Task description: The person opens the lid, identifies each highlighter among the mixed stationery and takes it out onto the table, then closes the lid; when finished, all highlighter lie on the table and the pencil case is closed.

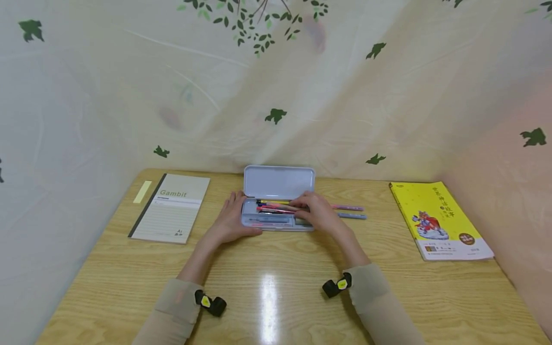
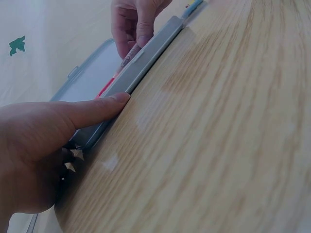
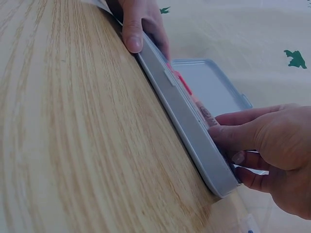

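A pale blue-grey pencil case [image 1: 279, 182] lies on the table, its lid raised at the back. My left hand [image 1: 230, 223] holds the case at its left end. In the left wrist view, the thumb presses the front wall while the other fingers go behind the end. Over the case's right part, my right hand [image 1: 321, 215] pinches a slim pen [image 3: 206, 114] with a red section between thumb and index finger. A yellow pencil [image 1: 276, 202] and several other pens lie in the case. A pink-purple pen [image 1: 351, 208] and a blue pen [image 1: 353, 216] show right of that hand.
A Gambit notebook [image 1: 172, 211] lies on the left of the wooden table [image 1: 241, 287], with a pale yellow strip [image 1: 142, 191] beside it. A yellow book [image 1: 431, 206] is on the right. Behind the table hangs a leaf-printed curtain [image 1: 207, 120].
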Tool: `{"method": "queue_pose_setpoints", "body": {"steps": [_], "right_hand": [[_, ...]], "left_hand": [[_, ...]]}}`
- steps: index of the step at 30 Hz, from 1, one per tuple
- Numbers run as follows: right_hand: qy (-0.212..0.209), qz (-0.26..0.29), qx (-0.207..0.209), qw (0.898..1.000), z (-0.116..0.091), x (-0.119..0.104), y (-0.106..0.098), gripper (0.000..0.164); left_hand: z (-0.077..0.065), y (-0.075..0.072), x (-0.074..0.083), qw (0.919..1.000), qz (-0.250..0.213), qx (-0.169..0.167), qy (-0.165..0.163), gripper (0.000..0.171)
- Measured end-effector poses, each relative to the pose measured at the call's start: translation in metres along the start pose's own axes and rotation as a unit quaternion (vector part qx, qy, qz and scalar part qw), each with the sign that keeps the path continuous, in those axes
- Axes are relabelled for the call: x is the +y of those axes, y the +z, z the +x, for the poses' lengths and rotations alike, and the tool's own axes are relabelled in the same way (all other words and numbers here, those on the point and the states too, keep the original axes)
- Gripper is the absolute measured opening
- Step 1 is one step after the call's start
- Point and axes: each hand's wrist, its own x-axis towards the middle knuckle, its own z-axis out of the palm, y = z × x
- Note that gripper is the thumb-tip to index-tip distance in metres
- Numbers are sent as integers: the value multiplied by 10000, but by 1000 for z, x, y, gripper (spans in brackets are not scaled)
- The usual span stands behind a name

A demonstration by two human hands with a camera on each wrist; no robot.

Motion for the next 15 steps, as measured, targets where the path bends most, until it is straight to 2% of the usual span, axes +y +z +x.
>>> {"method": "queue_pose_setpoints", "body": {"steps": [15], "right_hand": [[56,-15,94,9999,-1,0,0,18]], "left_hand": [[1,0,-1,10000,33,5,13,106]]}}
